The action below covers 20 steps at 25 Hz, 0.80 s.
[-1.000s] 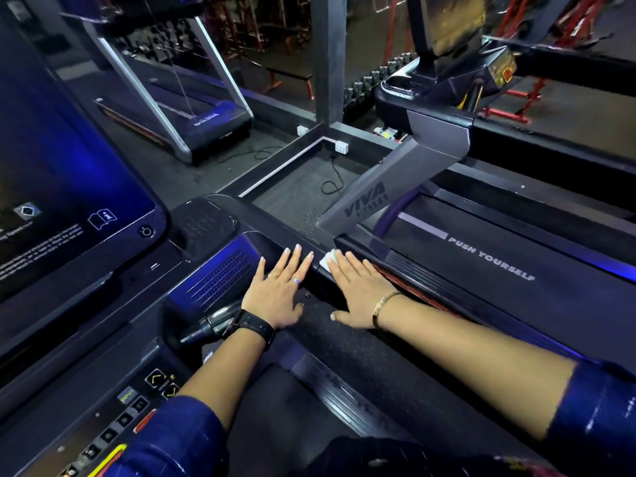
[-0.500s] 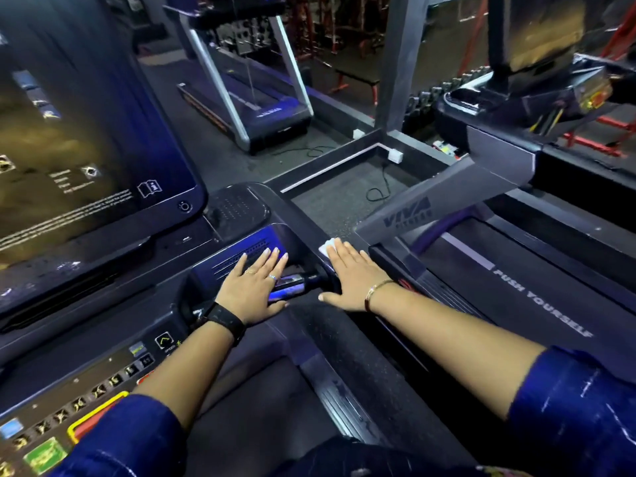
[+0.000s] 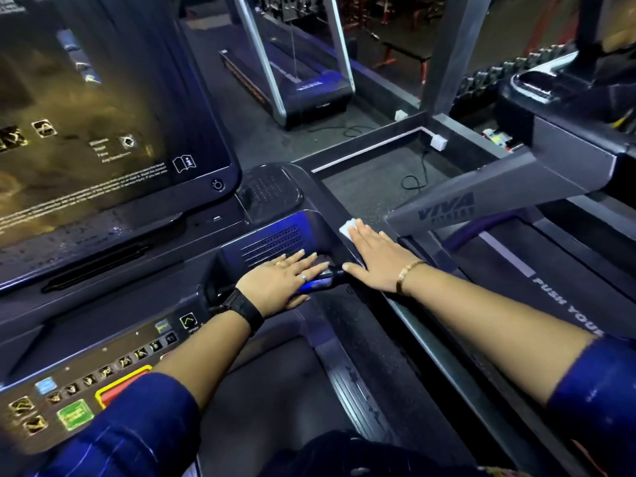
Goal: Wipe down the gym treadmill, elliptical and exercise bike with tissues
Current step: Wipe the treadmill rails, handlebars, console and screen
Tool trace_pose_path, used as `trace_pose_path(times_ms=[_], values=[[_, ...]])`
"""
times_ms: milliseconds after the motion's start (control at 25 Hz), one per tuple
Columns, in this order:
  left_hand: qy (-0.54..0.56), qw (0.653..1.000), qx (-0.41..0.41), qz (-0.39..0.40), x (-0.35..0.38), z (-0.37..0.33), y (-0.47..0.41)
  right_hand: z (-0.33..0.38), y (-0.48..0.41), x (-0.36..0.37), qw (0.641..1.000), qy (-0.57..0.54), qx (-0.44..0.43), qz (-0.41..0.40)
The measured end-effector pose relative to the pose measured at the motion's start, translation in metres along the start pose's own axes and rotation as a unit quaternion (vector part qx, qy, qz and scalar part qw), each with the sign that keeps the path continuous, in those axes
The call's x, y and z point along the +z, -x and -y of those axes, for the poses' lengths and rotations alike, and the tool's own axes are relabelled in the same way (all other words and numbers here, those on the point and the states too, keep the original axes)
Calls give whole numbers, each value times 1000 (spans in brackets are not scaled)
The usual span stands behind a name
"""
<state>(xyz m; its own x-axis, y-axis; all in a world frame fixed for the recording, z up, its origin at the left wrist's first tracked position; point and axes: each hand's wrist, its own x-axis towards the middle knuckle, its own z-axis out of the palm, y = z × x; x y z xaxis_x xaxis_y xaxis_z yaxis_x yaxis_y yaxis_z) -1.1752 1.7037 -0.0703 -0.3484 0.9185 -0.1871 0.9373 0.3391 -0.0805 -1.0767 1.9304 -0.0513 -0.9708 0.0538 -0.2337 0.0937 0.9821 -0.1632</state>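
At the bottom edge two dark blue sleeves (image 3: 130,428) frame the view, both forearms bare and reaching forward over the treadmill (image 3: 347,325). Under the left sleeve lies the button panel (image 3: 41,418), with a green key (image 3: 74,415) and a red key (image 3: 117,390) ringed in yellow. The left wrist wears a black watch (image 3: 245,308), the right a thin gold bracelet (image 3: 407,274).

The left hand (image 3: 280,285) lies palm down, fingers straight and close together, resting across a shiny grip bar (image 3: 320,283) with its fingertips at the slotted speaker grille (image 3: 272,243). Just beside it, not touching, the right hand (image 3: 378,259) lies flat on the console's right edge, fingers straight and together, pressing on the white tissue (image 3: 347,227). Only a corner of the tissue shows, past the fingertips.

Beyond the hands the large screen (image 3: 96,125) rises on the left, showing blurred icons and lines of text. To the right stands a neighbouring treadmill, its grey upright (image 3: 481,197) marked VIVA and its belt (image 3: 564,301) printed with PUSH YOUR. Between the two machines a black cable (image 3: 414,179) loops on the floor below a white socket box (image 3: 438,141). Farther back stands another treadmill (image 3: 309,87), and a rack of dumbbells (image 3: 488,75) at the right
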Motion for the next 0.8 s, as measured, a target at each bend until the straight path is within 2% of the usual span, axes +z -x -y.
trace_pose_path(times_ms=[80, 160, 280, 360, 440, 520, 640, 720, 800], values=[[-5, 1000, -3, 6, 0, 0, 0, 7, -33, -4, 1000, -15, 12, -2], [-7, 1000, -4, 5, -2, 0, 0, 14, -43, -7, 1000, 12, -15, -5], [-2, 1000, -1, 4, -2, -1, 0, 11, -14, 1, 993, 62, -93, -33], [1, 1000, 1, 11, -2, -1, 0, 0, 5, 11, 992, 53, -92, -64], [1, 1000, -3, 18, -3, -1, -1, -12, -7, 7, 997, -5, -48, -62], [-7, 1000, -6, 23, -3, -2, -1, -19, -43, 0, 993, -115, -9, -24], [-15, 999, -6, 32, -5, -4, 0, -18, -91, -8, 982, -191, -4, -10], [-12, 999, -8, 32, -6, -3, 1, -17, -98, -8, 987, -156, -37, -24], [-7, 1000, -8, 30, -6, -3, 2, -21, -84, -6, 991, -69, -109, -38]])
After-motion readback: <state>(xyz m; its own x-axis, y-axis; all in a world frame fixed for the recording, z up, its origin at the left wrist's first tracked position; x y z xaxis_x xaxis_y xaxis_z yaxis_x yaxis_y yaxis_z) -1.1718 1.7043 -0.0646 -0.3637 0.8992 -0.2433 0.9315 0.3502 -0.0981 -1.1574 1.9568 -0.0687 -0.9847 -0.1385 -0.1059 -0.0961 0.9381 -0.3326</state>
